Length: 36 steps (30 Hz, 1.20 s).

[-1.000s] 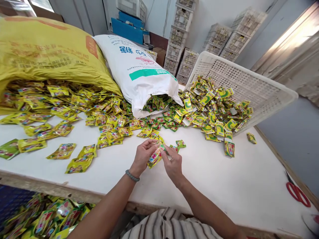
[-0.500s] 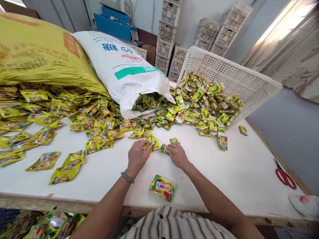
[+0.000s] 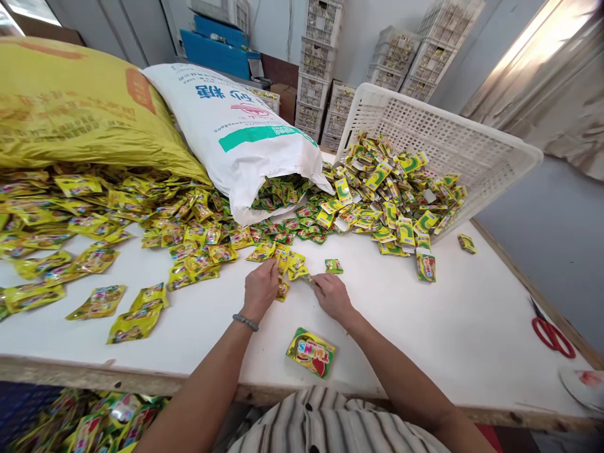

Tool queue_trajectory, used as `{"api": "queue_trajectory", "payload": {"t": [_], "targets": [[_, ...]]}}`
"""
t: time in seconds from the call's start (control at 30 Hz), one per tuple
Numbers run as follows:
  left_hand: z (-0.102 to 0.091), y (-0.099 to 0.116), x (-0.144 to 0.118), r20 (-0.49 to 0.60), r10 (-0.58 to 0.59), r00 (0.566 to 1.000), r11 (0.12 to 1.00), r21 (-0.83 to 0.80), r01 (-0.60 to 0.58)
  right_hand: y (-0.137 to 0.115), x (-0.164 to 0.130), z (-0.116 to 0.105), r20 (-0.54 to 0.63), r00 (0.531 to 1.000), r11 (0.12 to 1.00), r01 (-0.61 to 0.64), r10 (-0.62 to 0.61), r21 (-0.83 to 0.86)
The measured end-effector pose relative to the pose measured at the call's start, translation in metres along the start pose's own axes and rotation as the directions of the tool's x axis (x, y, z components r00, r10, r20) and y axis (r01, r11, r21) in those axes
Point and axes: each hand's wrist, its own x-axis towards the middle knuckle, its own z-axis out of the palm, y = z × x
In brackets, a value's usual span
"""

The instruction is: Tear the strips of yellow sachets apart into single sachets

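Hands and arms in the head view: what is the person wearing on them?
Both hands are bare, with no gloves. The left hand has a grey-green beaded bracelet round its wrist; the right hand shows no band or watch. Both forearms are uncovered, with no sleeves in view. At the bottom edge is a striped shirt, brown and white.

White worktable [image 3: 472, 327] fills the lower frame; worn wooden edge along its front and right side. Pale walls behind. Stacks of white lattice crates [image 3: 325, 38] stand against the back wall, top centre to upper right. Blue bin [image 3: 219, 47] at upper left centre, brown cardboard box [image 3: 283, 100] beside it. Grey floor [image 3: 557, 220] at right. Strong daylight enters from the upper right corner along a pale frame [image 3: 533, 56].
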Motion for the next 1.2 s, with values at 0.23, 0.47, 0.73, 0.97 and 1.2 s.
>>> {"api": "queue_trajectory", "payload": {"t": [0.23, 0.47, 0.73, 0.97, 1.2], "targets": [[-0.002, 0.013, -0.002, 0.337, -0.228, 0.913, 0.629, -0.665, 0.403, -0.015, 0.015, -0.015, 0.045, 0.918, 0.66, -0.316, 0.393, 0.682], [-0.005, 0.02, -0.011, 0.54, -0.107, 0.835, 0.614, -0.625, 0.483, -0.036, 0.023, -0.015, 0.186, 0.893, 0.526, -0.399, 0.41, 0.751], [-0.005, 0.021, -0.009, 0.559, -0.1, 0.823, 0.677, -0.568, 0.468, -0.044, 0.025, -0.03, 0.177, 0.911, 0.598, -0.382, 0.373, 0.704], [-0.008, 0.03, -0.013, 0.597, -0.056, 0.8, 0.538, -0.657, 0.528, -0.039, 0.021, -0.005, -0.088, 0.85, 0.649, -0.325, 0.519, 0.688], [-0.001, 0.031, -0.017, 0.545, -0.099, 0.832, 0.522, -0.684, 0.51, -0.045, 0.018, 0.013, -0.18, 0.741, 0.594, -0.341, 0.647, 0.728]]}}
